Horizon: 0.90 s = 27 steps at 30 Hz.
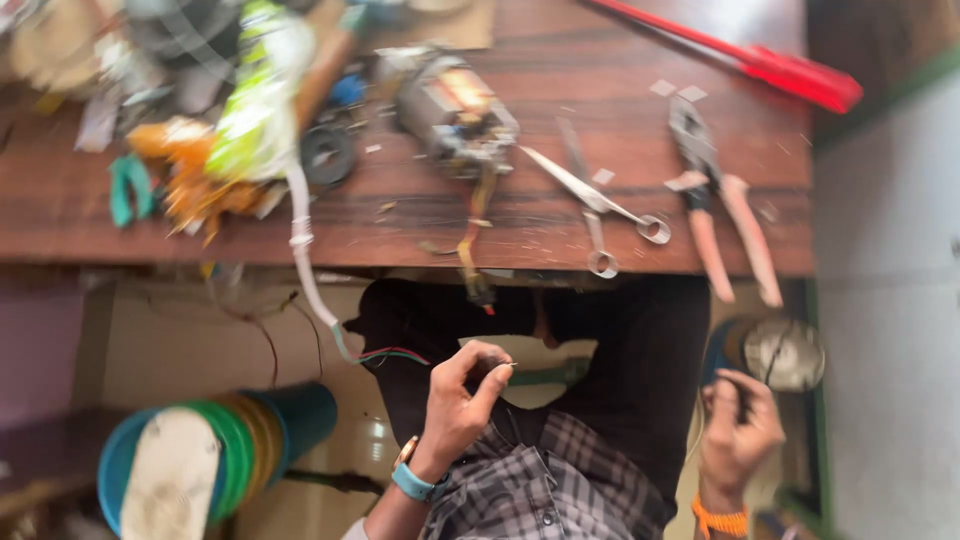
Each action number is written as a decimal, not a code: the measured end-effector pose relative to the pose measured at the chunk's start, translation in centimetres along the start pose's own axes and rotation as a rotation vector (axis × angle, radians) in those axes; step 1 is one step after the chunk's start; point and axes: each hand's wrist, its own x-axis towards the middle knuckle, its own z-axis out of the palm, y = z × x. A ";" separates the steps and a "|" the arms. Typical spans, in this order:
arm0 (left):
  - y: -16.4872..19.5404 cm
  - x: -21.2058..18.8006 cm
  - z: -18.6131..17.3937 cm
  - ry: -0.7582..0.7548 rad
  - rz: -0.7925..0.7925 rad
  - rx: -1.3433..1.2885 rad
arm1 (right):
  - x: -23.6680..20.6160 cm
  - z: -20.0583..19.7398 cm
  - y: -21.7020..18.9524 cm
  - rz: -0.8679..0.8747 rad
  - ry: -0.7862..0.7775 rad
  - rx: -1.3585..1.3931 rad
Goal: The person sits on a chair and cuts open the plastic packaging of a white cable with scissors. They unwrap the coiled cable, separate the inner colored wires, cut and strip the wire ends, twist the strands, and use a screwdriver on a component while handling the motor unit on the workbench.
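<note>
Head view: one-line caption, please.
Left hand pinches thin wire; right hand grips another below the cluttered wooden bench.

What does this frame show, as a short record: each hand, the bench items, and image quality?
left hand: fingers pinch a thin wire end
right hand: closed around a dark thin thing by a round spool
workbench: wooden, holds a small motor, scissors, pliers
cable: white, hangs off the bench edge toward the left hand
image quality: motion blur, fine detail unclear

Left hand (462,395) pinches a thin wire (385,355) below the wooden table (620,235).
</note>
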 end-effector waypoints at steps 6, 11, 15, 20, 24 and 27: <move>-1.0 0.3 -3.8 0.073 0.069 -0.074 | 3.0 7.6 -12.1 -0.476 -0.363 0.023; -1.6 -0.4 -7.7 0.139 0.063 -0.099 | 6.6 20.3 -21.7 -0.941 -0.442 -0.239; -2.7 -1.1 -10.9 0.236 0.083 -0.215 | 7.8 30.2 -25.5 -1.047 -0.609 -0.414; -4.1 -0.8 -14.2 0.335 0.127 -0.164 | 8.8 32.5 -23.7 -1.023 -0.689 -0.450; -4.8 -1.0 -16.2 0.360 0.141 -0.207 | 11.1 31.2 -21.9 -0.688 -0.756 -0.276; -5.4 -1.9 -17.2 0.410 0.140 -0.260 | 12.5 30.9 -21.3 -0.636 -0.768 -0.288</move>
